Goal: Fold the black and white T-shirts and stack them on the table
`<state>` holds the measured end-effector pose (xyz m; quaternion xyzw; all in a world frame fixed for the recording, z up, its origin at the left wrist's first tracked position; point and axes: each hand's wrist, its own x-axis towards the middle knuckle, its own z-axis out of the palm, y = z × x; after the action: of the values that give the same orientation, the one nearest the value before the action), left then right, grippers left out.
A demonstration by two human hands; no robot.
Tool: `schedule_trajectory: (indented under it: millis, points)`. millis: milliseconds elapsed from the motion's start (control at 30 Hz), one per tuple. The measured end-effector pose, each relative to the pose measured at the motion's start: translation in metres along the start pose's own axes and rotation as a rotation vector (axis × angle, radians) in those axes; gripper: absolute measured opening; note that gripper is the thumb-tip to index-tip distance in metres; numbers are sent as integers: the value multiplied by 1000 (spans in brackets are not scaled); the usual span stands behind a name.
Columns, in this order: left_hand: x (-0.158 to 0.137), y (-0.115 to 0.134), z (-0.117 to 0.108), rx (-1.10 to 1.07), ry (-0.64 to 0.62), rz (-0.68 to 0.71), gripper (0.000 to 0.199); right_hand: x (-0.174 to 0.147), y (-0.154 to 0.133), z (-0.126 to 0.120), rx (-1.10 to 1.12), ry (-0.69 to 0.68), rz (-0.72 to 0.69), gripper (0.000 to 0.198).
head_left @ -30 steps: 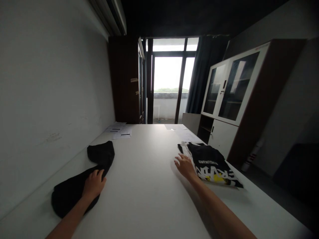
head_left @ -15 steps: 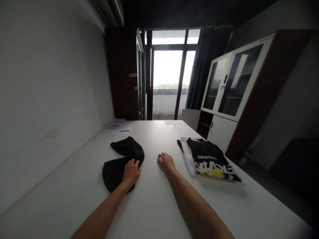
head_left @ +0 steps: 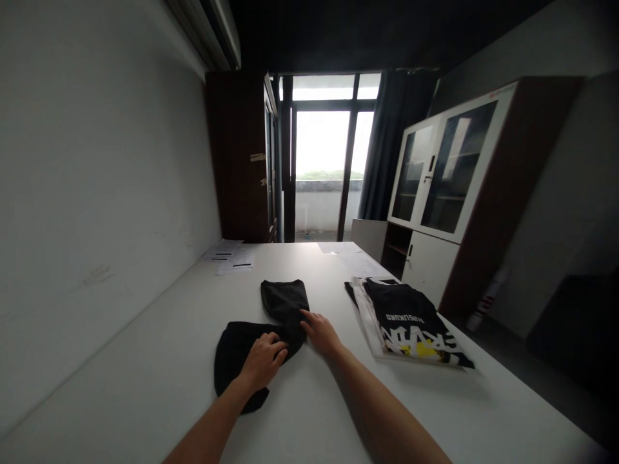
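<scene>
A black piece of soft cloth [head_left: 242,351] lies on the white table in front of me, bent in a curve with two wide ends and a bunched middle. Its exact kind I cannot make out. My left hand [head_left: 265,361] rests on top of the near part, fingers stretched over the fabric and thumb apart. At the right edge of the bunched middle, my right hand [head_left: 320,332] touches the cloth with its fingertips, palm down. Both hands look open, though the right fingertips are partly lost against the dark fabric.
Folded black and white printed shirts [head_left: 411,322] lie stacked on the right of the table [head_left: 309,425]. Paper sheets [head_left: 235,259] lie at the far left, with more [head_left: 355,261] at the far right. A wall [head_left: 97,193] borders the left side; a glass-door cabinet [head_left: 440,180] stands beyond the right.
The black cloth has shifted right and changed shape, its far end now upright and squarer. My left hand moved right with it; my right hand now touches its edge.
</scene>
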<state>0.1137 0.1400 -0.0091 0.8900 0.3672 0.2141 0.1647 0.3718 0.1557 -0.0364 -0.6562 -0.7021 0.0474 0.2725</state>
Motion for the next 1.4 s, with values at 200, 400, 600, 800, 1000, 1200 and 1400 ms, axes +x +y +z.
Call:
schedule_trajectory:
  millis: [200,400,600,800,1000,1200,1400]
  points:
    - [5,-6,-4,-40,-24,-86,37,3,4,3,-39,2,-8,34]
    - [4,-4,-2,-477,-253,-244,44,6,5,4,-27,-15,-3,34]
    - [6,19,5,-1083,-350,-533,52,7,1,2,-37,-53,19,35]
    - [12,4,-1,-744,127,-472,26,8,2,1,-22,-52,8,35]
    - [5,-14,-1,-75,180,-201,34,8,3,2,-2,-36,-9,34]
    - [2,-5,-5,-17,39,-260,44,6,3,1,28,-30,-38,34]
    - [3,-2,-1,95,-46,-280,38,5,6,3,33,-28,-53,34]
